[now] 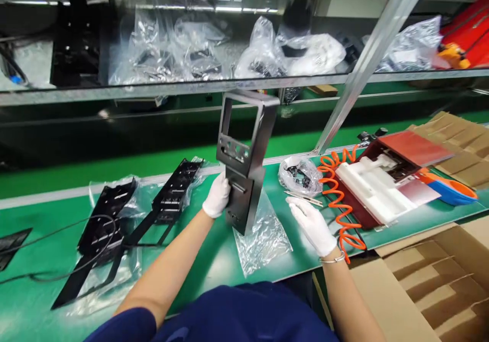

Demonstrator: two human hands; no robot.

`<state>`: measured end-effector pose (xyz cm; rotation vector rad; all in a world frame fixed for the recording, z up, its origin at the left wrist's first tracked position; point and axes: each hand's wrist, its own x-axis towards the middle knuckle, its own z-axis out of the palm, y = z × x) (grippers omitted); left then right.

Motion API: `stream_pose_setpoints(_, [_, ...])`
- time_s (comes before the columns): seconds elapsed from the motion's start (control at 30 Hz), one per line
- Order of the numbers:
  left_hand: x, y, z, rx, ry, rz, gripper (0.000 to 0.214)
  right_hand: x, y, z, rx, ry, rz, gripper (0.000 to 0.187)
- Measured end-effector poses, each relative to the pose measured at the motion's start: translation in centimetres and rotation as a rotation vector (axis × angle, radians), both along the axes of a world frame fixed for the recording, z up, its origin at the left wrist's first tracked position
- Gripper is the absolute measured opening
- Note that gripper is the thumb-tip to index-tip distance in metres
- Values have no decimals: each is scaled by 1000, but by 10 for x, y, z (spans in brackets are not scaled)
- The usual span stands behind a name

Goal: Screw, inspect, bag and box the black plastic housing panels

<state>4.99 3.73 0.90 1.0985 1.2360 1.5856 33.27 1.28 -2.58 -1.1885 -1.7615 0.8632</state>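
Observation:
My left hand [217,195], in a white glove, grips the lower left edge of a tall black metal bracket [244,153] and holds it upright on the green bench [214,260]. The bracket has a rectangular window at its top and a row of round holes below it. Its foot stands on an empty clear plastic bag [263,232]. My right hand [312,225], also gloved, hovers to the right of the bracket with fingers stretched out, holding nothing. A thin metal tool [303,198] lies just beyond its fingertips.
Two long black brackets [114,225] lie on plastic at the left with a black cable over them. A bag of small parts [300,175], an orange coiled hose [338,199] and a red case with a white insert [382,181] sit right. A cardboard divider box [431,275] stands near right. Bagged parts fill the shelf [191,51].

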Motion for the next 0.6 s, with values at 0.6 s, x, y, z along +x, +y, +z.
stream_pose_setpoints(0.6, [52, -27, 58, -73, 1475, -271, 47, 68, 22, 46, 199, 290, -416, 51])
